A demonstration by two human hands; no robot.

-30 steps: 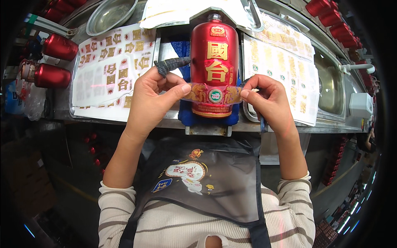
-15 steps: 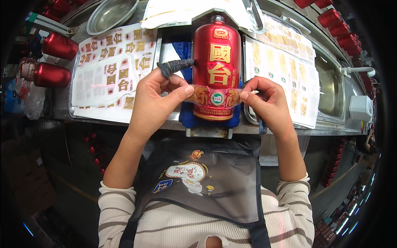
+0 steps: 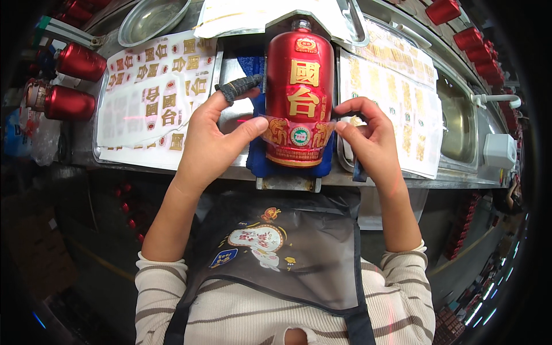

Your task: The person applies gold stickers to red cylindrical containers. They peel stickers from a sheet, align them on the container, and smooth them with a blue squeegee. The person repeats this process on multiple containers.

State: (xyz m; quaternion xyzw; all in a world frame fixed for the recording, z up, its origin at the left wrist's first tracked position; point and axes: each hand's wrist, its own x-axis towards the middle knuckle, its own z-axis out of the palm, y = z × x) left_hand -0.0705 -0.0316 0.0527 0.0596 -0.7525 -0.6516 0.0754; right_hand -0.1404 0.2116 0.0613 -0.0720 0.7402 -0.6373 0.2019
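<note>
A red bottle (image 3: 300, 52) with gold lettering lies on its back on a blue cloth pad (image 3: 257, 155), its neck pointing away from me. Across its lower part stretches a clear decal strip (image 3: 278, 133) with gold figures and a round green-and-white emblem. My left hand (image 3: 214, 135) pinches the strip's left end, thumb on top. Dark wrapping covers its index finger, which points toward the bottle's side. At the other end, my right hand (image 3: 371, 138) grips the strip between thumb and bent fingers. The fingers beneath the strip's ends are partly hidden.
Trays with decal sheets flank the bottle: red-and-gold lettering sheets (image 3: 155, 98) left, gold-patterned sheets (image 3: 397, 115) right. A metal bowl (image 3: 152, 23) stands far left. Red bottles (image 3: 72, 103) lie at the left edge. A sink (image 3: 458, 123) and white container (image 3: 499, 150) are right.
My left index finger has drawn slightly away from the bottle's side. The right-hand fingers have shifted a little at the strip's end. The strip stays across the bottle's lower part.
</note>
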